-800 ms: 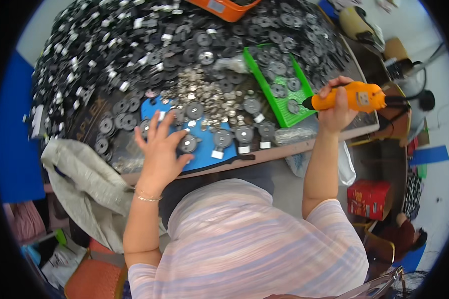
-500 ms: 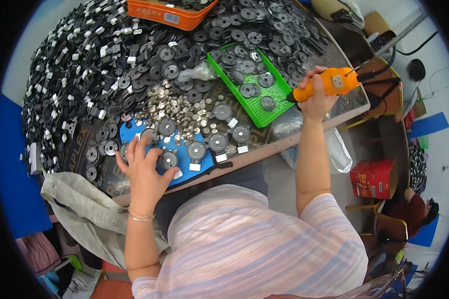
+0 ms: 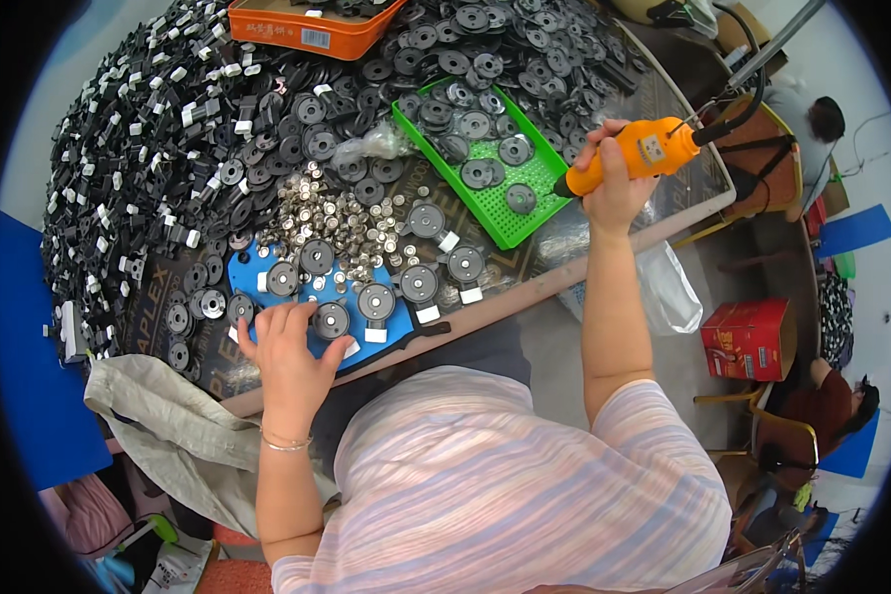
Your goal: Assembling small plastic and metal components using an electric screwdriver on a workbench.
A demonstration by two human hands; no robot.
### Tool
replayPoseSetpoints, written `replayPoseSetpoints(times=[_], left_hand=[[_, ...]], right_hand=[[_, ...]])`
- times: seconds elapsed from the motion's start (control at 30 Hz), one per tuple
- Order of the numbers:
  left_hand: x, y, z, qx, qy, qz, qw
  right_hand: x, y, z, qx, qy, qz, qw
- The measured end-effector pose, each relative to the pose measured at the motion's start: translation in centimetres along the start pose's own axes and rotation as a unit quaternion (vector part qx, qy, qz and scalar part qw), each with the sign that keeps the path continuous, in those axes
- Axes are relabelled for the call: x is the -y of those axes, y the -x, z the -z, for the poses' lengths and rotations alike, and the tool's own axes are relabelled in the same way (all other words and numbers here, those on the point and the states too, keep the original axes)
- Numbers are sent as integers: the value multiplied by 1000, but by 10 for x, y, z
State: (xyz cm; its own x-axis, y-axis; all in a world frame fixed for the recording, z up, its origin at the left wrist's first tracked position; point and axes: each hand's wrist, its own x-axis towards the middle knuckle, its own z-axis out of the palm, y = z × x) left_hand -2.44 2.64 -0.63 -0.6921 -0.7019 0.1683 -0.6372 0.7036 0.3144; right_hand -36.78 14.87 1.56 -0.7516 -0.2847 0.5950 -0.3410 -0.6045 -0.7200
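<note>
My right hand grips an orange electric screwdriver, its black tip raised by the right edge of a green basket. On the near left, my left hand hovers over the near edge of a blue board, fingers spread. Its thumb is beside the white tab of a dark round disc part; whether it touches cannot be made out. Other disc parts, such as one with a white tab, lie on and around the board. Small silvery round pieces are heaped just beyond it.
A large pile of black parts with white tabs covers the far left of the table. An orange tray stands at the back. Beige cloth hangs at the near left. A red box and other people are off to the right.
My left hand has drawn back toward me, uncovering a disc part on the board. The view has shifted slightly; the screwdriver stays held up by the green basket.
</note>
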Motion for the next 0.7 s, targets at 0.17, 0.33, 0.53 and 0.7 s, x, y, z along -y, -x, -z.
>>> replayPoseSetpoints(times=[0.17, 0.33, 0.53, 0.7], left_hand=[[5, -1, -2, 10, 27, -2, 1000], [6, -2, 0, 16, 31, -4, 999], [8, -4, -1, 10, 45, -9, 999], [9, -4, 1, 17, 44, -5, 999]], right_hand=[[-2, 0, 4, 11, 14, -11, 1000], [-3, 2, 6, 29, 17, -13, 999], [0, -1, -1, 6, -4, -20, 1000], [20, -6, -10, 7, -41, -18, 999]])
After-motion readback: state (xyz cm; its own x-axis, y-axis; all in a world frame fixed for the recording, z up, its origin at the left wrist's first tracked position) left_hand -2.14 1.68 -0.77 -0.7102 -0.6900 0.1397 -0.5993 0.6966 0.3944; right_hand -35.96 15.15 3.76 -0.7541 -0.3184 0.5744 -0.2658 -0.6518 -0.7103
